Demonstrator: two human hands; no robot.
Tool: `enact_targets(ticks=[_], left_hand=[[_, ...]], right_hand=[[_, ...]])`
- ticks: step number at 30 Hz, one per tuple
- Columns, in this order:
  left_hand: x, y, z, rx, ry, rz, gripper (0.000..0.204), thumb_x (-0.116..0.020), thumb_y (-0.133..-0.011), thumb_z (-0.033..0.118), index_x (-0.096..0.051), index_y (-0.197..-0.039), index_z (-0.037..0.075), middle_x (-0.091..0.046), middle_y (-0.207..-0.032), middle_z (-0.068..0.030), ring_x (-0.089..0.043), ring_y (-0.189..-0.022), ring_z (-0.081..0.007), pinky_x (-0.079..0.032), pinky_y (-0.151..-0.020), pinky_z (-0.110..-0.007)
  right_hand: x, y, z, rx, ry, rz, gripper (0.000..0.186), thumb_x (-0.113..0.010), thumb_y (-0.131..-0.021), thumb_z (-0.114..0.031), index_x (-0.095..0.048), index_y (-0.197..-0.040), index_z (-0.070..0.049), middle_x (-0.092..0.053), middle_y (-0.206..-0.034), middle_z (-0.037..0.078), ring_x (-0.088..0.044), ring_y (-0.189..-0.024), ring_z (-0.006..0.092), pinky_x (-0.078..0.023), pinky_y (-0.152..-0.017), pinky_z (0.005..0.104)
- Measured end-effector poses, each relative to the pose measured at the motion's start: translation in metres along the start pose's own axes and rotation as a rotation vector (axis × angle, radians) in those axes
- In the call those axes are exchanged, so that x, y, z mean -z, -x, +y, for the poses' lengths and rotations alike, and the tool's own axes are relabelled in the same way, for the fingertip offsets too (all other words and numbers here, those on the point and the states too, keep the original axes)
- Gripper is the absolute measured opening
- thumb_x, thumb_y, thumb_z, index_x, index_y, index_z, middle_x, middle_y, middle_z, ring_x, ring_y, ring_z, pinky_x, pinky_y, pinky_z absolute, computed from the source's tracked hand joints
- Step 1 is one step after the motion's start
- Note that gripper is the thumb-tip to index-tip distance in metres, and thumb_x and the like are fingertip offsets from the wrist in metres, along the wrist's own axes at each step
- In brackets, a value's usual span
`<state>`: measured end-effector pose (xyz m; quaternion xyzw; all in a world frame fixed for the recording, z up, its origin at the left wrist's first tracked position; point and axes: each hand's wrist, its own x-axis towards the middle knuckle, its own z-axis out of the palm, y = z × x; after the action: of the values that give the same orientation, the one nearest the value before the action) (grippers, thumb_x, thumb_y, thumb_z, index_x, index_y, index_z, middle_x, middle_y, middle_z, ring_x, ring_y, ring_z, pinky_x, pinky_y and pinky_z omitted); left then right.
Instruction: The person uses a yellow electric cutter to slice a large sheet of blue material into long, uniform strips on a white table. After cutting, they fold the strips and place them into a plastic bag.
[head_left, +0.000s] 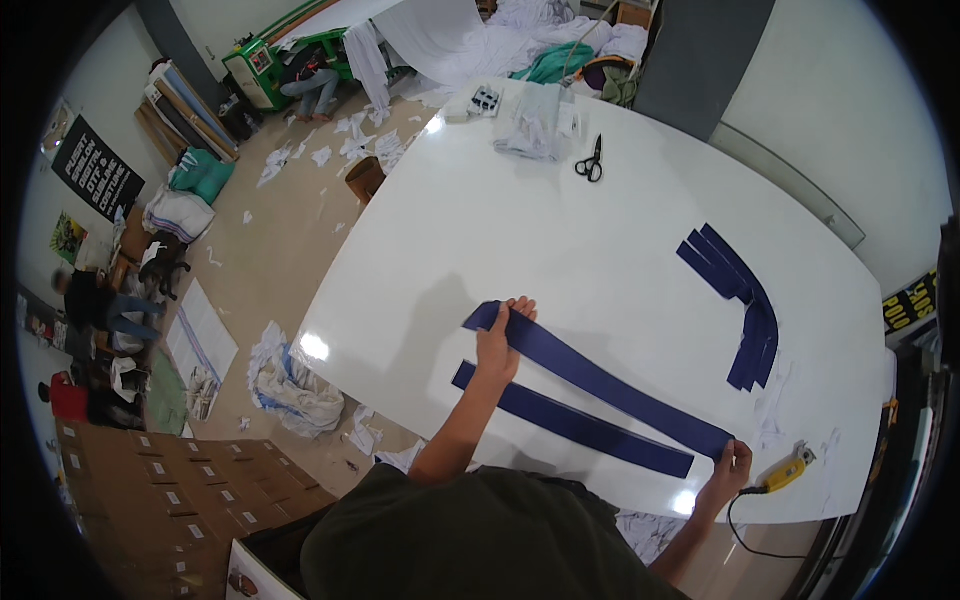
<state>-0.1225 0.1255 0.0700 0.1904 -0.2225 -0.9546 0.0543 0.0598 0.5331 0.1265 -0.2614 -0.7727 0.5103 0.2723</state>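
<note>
- Navy fabric strip, long, flat and smooth-looking, stretches diagonally over the near part of the white worktop, from far left to near right, between the person's two hands; whether its middle touches the surface I cannot tell.
- Left hand pinches it close to the far-left end, thumb laid along the cloth, fingers beyond it; a short, slanted tip sticks out to the left.
- Right hand has its fingers pinching the near-right end.
- Second navy strip, similar in shape and straight-edged, lies flat just on the near side, roughly parallel.
- Bundle of navy strips, overlapping and bent into a curve, with uneven ends, rests farther right.
- Yellow corded power tool with a metal head sits near right, beside the right hand; its thin black cord loops off the near edge.
- Black-handled scissors lie on the far part, right of a clear, crinkled plastic bag containing something pale.
- Bulging whitish sack slumps on the floor to the left.
</note>
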Motion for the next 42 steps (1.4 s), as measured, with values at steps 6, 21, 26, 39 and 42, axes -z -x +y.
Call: enact_targets(ticks=[6, 21, 26, 39, 42], left_hand=[[0.056, 0.032, 0.014, -0.01, -0.329, 0.098, 0.034, -0.049, -0.109, 0.019, -0.053, -0.122, -0.013, -0.065, -0.119, -0.0246, -0.067, -0.11, -0.0348, -0.054, -0.104, -0.045], [0.139, 0.05, 0.034, -0.31, -1.366, 0.167, 0.027, -0.071, -0.097, 0.021, -0.072, -0.095, -0.006, -0.073, -0.089, -0.0072, -0.064, -0.076, -0.0135, -0.052, -0.072, -0.031], [0.135, 0.05, 0.036, -0.349, -1.462, 0.083, 0.029, -0.069, -0.098, 0.021, -0.071, -0.09, -0.007, -0.072, -0.084, -0.006, -0.063, -0.074, -0.0139, -0.051, -0.07, -0.031], [0.155, 0.04, 0.036, -0.385, -1.572, -0.035, 0.027, -0.068, -0.101, 0.02, -0.063, -0.086, -0.003, -0.046, -0.071, 0.006, -0.036, -0.067, -0.0046, -0.031, -0.059, -0.023], [0.151, 0.04, 0.035, -0.391, -1.636, -0.024, 0.026, -0.067, -0.101, 0.019, -0.065, -0.088, -0.003, -0.046, -0.07, 0.0057, -0.036, -0.066, -0.0051, -0.032, -0.058, -0.023]], right_hand=[[0.008, 0.018, 0.095, -0.192, -0.036, -0.089, 0.016, -0.065, -0.098, -0.009, -0.062, -0.109, 0.002, -0.062, -0.1, 0.005, -0.058, -0.086, 0.0102, -0.052, -0.074, 0.0278], [0.015, 0.032, 0.187, -0.131, 0.252, -0.02, 0.023, -0.077, -0.088, -0.009, -0.07, -0.108, 0.0, -0.074, -0.1, 0.012, -0.069, -0.091, 0.017, -0.056, -0.079, 0.0308], [0.006, 0.036, 0.187, -0.213, 0.26, 0.04, 0.024, -0.076, -0.089, -0.012, -0.07, -0.108, 0.0, -0.073, -0.096, 0.009, -0.063, -0.075, 0.0124, -0.051, -0.068, 0.0274], [0.015, 0.031, 0.183, -0.198, 0.342, 0.091, 0.027, -0.074, -0.087, -0.008, -0.067, -0.112, -0.001, -0.072, -0.089, 0.009, -0.06, -0.064, 0.0131, -0.049, -0.061, 0.0293], [0.014, 0.026, 0.177, -0.193, 0.366, 0.08, 0.028, -0.073, -0.087, -0.008, -0.067, -0.113, -0.001, -0.073, -0.09, 0.01, -0.063, -0.065, 0.0159, -0.051, -0.063, 0.0315]])
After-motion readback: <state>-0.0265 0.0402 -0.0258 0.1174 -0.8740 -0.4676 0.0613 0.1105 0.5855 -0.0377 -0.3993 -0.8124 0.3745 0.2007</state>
